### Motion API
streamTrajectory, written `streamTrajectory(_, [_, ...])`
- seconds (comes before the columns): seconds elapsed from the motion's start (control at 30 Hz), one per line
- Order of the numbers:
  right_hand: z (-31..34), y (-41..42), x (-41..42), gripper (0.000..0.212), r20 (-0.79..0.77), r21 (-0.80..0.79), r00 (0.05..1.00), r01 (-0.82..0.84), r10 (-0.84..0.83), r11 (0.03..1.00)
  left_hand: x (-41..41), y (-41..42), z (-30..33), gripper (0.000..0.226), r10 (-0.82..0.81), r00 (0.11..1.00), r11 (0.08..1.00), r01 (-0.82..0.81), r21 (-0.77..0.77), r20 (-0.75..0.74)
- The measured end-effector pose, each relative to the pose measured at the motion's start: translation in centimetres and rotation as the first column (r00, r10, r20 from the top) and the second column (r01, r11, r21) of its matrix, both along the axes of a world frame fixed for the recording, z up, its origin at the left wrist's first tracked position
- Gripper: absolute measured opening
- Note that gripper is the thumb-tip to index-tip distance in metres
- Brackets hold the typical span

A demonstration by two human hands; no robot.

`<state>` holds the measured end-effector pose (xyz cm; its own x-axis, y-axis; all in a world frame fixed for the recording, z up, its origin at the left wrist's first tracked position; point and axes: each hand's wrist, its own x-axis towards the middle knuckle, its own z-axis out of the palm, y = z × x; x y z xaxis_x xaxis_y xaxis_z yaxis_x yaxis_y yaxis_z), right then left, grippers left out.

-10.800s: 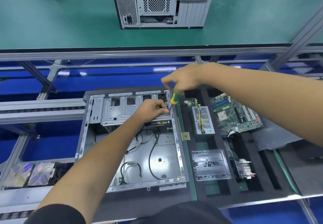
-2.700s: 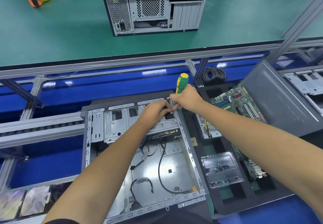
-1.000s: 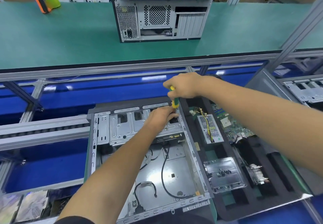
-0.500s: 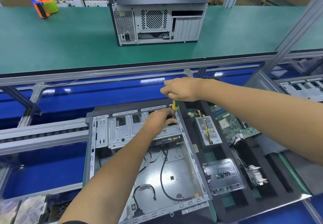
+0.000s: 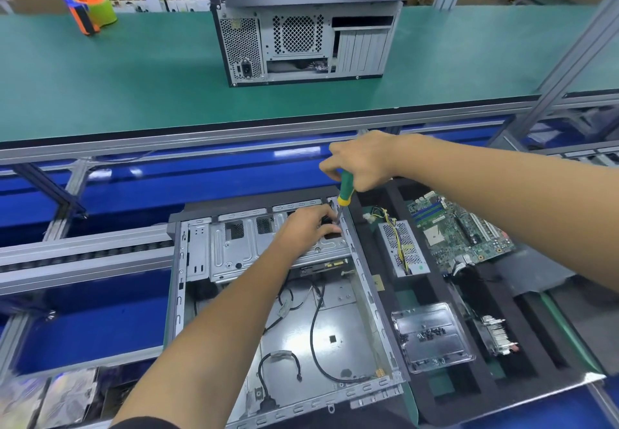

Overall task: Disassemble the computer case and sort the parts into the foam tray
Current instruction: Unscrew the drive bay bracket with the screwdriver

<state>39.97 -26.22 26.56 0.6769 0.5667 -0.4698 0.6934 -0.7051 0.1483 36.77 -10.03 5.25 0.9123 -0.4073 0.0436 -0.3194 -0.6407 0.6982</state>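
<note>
While the right hand [image 5: 363,162] curls its fingers round a green-and-yellow screwdriver [image 5: 345,189] held upright, the left hand [image 5: 310,226] presses bent fingers on the drive cage [image 5: 241,247] of the opened computer case [image 5: 335,335], apparently steadying it. Just right of the case, the foam tray [image 5: 469,395] holds a motherboard [image 5: 459,231]. Fingers hide the screwdriver's tip and any screw.

Open case [image 5: 284,294]: no text legible; small yellow sticker under drive cage too blurred.
Motherboard [image 5: 459,231]: markings unreadable.
Closed tower [image 5: 301,26]: faint lid emboss, illegible.
</note>
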Motion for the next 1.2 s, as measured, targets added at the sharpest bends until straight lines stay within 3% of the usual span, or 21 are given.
streamTrajectory(0.07, [-0.3,-0.3,-0.1,0.017,-0.039,-0.006,0.998,0.040,-0.040,0.999,0.1,0.0,0.0,0.019,-0.003,1.000,1.000,0.003,0.009,0.001])
streamTrajectory(0.13, [-0.9,-0.6,0.1,0.020,0.045,-0.051,0.998,0.053,-0.051,0.997,0.0,-0.1,0.0,0.020,-0.001,1.000,1.000,0.001,0.016,0.015])
streamTrajectory(0.23, [-1.3,-0.9,0.4,0.005,0.069,0.052,0.997,0.014,-0.018,0.999,-0.1,0.0,0.1,0.023,0.000,1.000,1.000,-0.001,0.016,0.024])
streamTrajectory(0.37, [-1.3,-0.5,-0.2,0.040,-0.121,0.216,0.988,0.119,-0.095,0.969,-0.3,-0.1,0.3,0.024,0.003,0.999,1.000,-0.003,0.015,0.032])
streamTrajectory(0.5, [-1.5,-0.1,-0.1,0.024,0.149,0.015,0.989,-0.009,0.007,1.000,-0.4,-0.1,0.3,0.021,0.013,1.000,0.999,-0.014,0.030,0.027])
streamTrajectory(0.57, [-1.4,-0.2,0.1,0.009,0.089,0.061,0.996,0.003,-0.008,0.998,-0.3,-0.1,0.3,0.019,0.011,1.000,0.999,-0.011,0.035,0.011])
streamTrajectory(0.67, [-1.1,-0.5,-0.1,0.033,-0.058,0.139,0.996,0.076,-0.069,0.987,-0.2,-0.2,0.4,0.018,0.003,1.000,0.999,-0.002,0.050,-0.011])
streamTrajectory(0.8, [-1.3,-0.6,-0.1,0.020,0.065,0.069,0.996,0.052,-0.056,0.996,-0.2,-0.3,0.3,0.017,0.015,1.000,0.999,-0.014,0.045,-0.023])
streamTrajectory(0.87, [-1.5,-0.7,0.0,0.006,0.025,0.121,0.998,0.051,-0.054,0.991,-0.1,-0.3,0.3,0.017,0.009,0.999,0.999,-0.007,0.048,-0.032])
streamTrajectory(0.97, [-1.3,-0.7,-0.2,0.033,-0.063,0.166,0.995,0.085,-0.076,0.982,-0.2,-0.2,0.3,0.018,-0.002,1.000,0.999,0.003,0.043,-0.019])
streamTrajectory(1.03, [-1.3,-0.5,-0.3,0.016,-0.002,0.111,0.997,0.078,-0.079,0.991,-0.2,-0.2,0.3,0.018,0.002,1.000,0.999,-0.001,0.037,-0.024])
streamTrajectory(1.1, [-1.2,-0.6,-0.1,0.013,0.073,0.081,0.996,0.035,-0.041,0.996,-0.2,-0.2,0.2,0.017,0.011,0.999,1.000,-0.011,0.024,-0.033])
streamTrajectory(1.17, [-1.0,-0.6,-0.1,0.007,0.004,0.148,1.000,0.029,-0.030,0.989,-0.2,-0.2,0.2,0.015,0.017,0.999,1.000,-0.017,0.000,-0.037])
streamTrajectory(1.2, [-1.0,-0.6,0.0,0.018,-0.071,0.193,0.997,0.051,-0.038,0.980,-0.2,-0.1,0.2,0.014,0.018,0.999,1.000,-0.018,-0.008,-0.036])
